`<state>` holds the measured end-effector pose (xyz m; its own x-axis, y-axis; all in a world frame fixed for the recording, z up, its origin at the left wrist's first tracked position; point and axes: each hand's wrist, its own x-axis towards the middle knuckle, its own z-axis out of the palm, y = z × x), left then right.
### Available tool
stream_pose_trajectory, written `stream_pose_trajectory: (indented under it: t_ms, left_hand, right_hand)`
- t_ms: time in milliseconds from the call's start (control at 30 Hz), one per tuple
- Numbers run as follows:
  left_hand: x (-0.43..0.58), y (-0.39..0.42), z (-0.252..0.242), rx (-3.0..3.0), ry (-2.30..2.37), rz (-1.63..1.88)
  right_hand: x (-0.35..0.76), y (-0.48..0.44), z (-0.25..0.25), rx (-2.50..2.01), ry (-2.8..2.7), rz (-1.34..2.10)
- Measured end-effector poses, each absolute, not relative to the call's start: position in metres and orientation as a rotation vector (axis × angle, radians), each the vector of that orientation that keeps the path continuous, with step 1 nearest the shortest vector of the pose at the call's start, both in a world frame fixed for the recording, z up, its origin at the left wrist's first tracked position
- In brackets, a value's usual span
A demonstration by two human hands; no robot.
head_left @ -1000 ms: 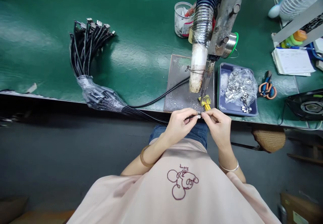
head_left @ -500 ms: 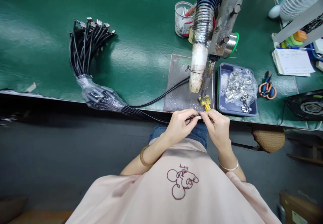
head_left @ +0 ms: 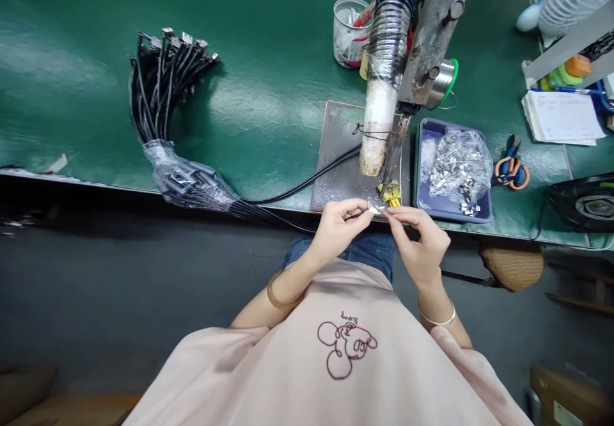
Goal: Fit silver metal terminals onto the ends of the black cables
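Observation:
My left hand [head_left: 339, 226] pinches a black cable close to its end, where a small white piece [head_left: 373, 210] shows. My right hand [head_left: 422, 237] is closed, thumb and forefinger together at the cable's tip; what they grip is too small to make out. Just beyond the fingertips a yellow piece [head_left: 392, 193] lies at the front of the dark board [head_left: 336, 186]. From my left hand the cable runs toward a plastic-wrapped bundle of black cables [head_left: 187, 183], whose metal connectors [head_left: 185, 39] fan out on the green table.
A white-ended hose [head_left: 378, 119] and a metal bracket [head_left: 432, 42] hang over the board. To the right are a blue tray [head_left: 453, 213] of small metal parts, pliers [head_left: 512, 167] and a solder spool [head_left: 442, 84]. A tub [head_left: 348, 36] stands behind.
My right hand has shifted right, its fingers now farther from my left hand. My left hand has moved slightly up and left, and the white piece at the cable end shows more.

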<state>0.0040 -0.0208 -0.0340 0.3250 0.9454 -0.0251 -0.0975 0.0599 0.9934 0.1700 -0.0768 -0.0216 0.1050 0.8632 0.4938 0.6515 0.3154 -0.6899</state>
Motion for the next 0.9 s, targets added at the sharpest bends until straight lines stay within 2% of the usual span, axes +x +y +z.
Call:
stream_pose_trajectory:
  t_ms: [167, 900]
  left_hand:
    - [0.007, -0.014, -0.032, 1.218, 0.923, 0.968]
    - [0.007, -0.006, -0.024, 1.212, 0.956, 0.893]
  right_hand:
    - [0.164, -0.068, -0.031, -1.332, -1.687, 0.152]
    - [0.168, -0.065, -0.028, -1.306, -1.686, 0.289]
